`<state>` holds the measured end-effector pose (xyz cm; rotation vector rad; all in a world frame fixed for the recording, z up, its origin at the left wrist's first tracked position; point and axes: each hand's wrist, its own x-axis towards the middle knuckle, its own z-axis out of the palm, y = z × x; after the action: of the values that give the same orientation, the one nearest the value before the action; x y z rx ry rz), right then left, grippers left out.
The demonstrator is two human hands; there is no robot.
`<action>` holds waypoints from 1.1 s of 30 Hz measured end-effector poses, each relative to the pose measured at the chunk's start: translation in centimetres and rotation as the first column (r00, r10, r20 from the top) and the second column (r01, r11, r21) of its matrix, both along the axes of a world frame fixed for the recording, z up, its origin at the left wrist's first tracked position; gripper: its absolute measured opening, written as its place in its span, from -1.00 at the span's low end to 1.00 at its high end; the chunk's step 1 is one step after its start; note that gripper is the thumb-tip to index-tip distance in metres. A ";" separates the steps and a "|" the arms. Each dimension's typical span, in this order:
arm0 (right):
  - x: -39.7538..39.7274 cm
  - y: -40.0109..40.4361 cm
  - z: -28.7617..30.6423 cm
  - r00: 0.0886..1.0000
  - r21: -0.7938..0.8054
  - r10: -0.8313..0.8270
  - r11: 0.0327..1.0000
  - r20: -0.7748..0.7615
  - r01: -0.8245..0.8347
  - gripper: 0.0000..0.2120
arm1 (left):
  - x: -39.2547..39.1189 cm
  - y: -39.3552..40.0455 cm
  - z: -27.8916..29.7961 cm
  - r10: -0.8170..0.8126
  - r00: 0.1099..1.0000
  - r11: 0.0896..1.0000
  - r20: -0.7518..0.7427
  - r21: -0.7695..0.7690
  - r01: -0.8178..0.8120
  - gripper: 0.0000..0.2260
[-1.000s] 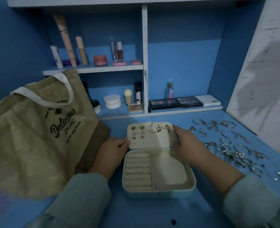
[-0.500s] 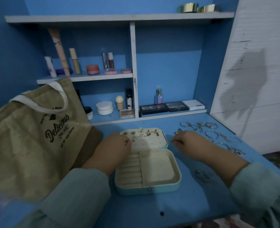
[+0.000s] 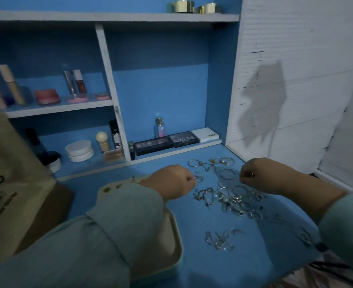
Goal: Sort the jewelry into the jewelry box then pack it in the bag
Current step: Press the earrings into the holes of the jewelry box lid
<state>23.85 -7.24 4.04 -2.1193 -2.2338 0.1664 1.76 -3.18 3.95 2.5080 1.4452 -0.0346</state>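
Note:
The open jewelry box [image 3: 176, 233] lies at the lower middle of the blue desk, mostly hidden under my left sleeve. Its cream lid [image 3: 109, 189] with earrings pinned on it peeks out behind the sleeve. Loose silver rings and earrings [image 3: 230, 197] are piled on the desk to the right. My left hand [image 3: 171, 181] hovers at the pile's left edge with fingers curled; whether they hold anything is hidden. My right hand [image 3: 262, 176] is over the far side of the pile and pinches a small piece of jewelry [image 3: 252, 174]. The burlap bag [image 3: 7, 183] stands at the left.
A smaller cluster of jewelry [image 3: 219, 242] lies near the desk's front edge. Shelves behind hold eyeshadow palettes [image 3: 167, 142], a perfume bottle [image 3: 160, 127], white jars [image 3: 79, 150] and lip products [image 3: 78, 84]. A white wall [image 3: 296, 80] closes the right side.
Both hands left the jewelry box and moved right to the loose jewelry. The right hand has picked up a small piece. The view swung right, pushing bag and box toward the left.

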 end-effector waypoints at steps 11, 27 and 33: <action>5.2 1.4 -2.5 0.999 -0.142 -0.038 0.989 -0.030 0.033 -0.84 | 6.3 5.8 -2.7 -0.056 0.998 0.998 0.008 0.008 0.056 -0.73; 6.1 2.7 -2.2 1.000 -0.113 0.026 0.993 -0.006 -0.026 -0.78 | 7.8 8.0 -5.1 -0.082 0.995 0.965 0.058 0.253 0.065 -0.83; 6.2 3.0 -2.4 1.000 -0.102 -0.001 0.995 -0.005 0.000 -0.77 | 8.2 8.1 -5.6 -0.084 0.996 0.936 -0.037 0.340 0.092 -0.79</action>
<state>30.09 -4.24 1.59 -2.1664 -2.2685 0.2920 9.94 4.89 -1.63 2.8559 1.4526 0.1900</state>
